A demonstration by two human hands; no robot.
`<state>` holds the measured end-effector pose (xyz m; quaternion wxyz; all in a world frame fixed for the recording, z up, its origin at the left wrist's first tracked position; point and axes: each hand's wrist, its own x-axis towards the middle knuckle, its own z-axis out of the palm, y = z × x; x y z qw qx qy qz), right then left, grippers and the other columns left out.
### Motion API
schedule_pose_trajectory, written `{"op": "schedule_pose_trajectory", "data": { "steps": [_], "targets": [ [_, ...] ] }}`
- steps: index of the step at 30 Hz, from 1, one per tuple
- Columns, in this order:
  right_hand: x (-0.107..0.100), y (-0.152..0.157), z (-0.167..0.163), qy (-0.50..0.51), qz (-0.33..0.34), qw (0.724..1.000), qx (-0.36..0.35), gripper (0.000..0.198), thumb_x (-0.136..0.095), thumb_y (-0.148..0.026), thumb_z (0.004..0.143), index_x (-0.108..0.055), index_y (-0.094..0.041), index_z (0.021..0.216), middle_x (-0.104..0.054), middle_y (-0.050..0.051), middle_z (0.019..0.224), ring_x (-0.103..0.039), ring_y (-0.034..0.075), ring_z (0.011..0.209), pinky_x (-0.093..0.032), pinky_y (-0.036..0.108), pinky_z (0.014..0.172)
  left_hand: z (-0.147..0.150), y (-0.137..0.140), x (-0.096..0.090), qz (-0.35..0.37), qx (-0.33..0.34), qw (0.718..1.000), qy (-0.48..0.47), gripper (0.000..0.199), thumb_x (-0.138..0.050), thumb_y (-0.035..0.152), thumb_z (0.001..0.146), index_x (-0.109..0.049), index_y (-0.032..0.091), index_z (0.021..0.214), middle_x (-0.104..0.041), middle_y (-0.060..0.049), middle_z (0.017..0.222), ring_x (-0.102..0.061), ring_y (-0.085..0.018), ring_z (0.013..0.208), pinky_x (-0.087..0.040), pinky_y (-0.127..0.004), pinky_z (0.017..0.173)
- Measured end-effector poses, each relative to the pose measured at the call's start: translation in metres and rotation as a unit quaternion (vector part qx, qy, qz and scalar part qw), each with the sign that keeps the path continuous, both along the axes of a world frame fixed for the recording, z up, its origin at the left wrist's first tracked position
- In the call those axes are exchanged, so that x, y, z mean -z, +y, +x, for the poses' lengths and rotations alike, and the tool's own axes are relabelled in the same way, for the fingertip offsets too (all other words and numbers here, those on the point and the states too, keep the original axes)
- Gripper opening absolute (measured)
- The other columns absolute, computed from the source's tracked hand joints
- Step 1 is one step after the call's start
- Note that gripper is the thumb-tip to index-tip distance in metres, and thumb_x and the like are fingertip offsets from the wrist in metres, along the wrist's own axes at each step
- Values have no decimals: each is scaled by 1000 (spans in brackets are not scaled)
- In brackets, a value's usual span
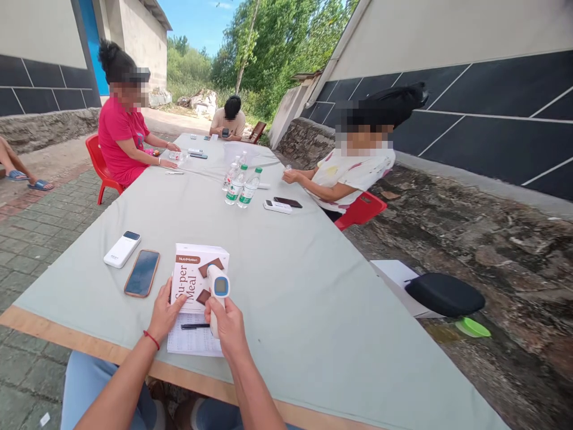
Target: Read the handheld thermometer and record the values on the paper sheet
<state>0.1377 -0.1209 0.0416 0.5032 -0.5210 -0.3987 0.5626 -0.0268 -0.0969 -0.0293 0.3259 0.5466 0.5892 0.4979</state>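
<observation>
My right hand (228, 319) is wrapped around the handle of a white infrared thermometer (219, 295). Its small screen with a blue surround faces me, and its front end is over the box. My left hand (165, 313) grips the lower left edge of a white and brown "Su-per Meal" box (185, 280), thumb on the printed front. Under the box's near end lies a printed sheet (194, 343) with a black pen (193, 326) on it, partly covered by my right hand. A phone (142, 273) and a white power bank (122, 249) rest left of the box.
Water bottles (248, 190) stand mid-table, near another white power bank (277, 206) and a dark phone (287, 202). People sit left (128, 134), right (353, 167) and at the far end (228, 122). A black case (445, 294) is beyond the table's right edge.
</observation>
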Motion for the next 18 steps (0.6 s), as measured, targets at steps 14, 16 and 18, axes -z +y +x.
{"op": "schedule_pose_trajectory", "data": {
  "steps": [14,16,18],
  "targets": [
    [-31,-31,8,77,42,996,-31,31,-63,-49,75,-58,-19,79,-54,-2,62,-44,13,57,-34,24,54,-1,0,-7,13,4,1000,19,54,-59,49,83,-55,20,128,-61,-11,120,-54,-29,115,-39,-44,102],
    [-45,-43,15,74,53,995,-27,32,-64,-50,76,-59,-18,81,-55,0,65,-46,14,60,-37,25,56,-2,1,-8,16,1,1000,19,53,-59,49,83,-56,21,127,-61,-11,120,-54,-28,115,-39,-44,103],
    [-56,-54,23,64,62,996,-22,33,-64,-51,77,-60,-18,81,-56,1,68,-48,15,64,-38,26,59,-3,2,-10,15,0,1000,17,53,-59,50,83,-57,20,127,-61,-11,121,-54,-28,115,-39,-44,103]
  ]
}}
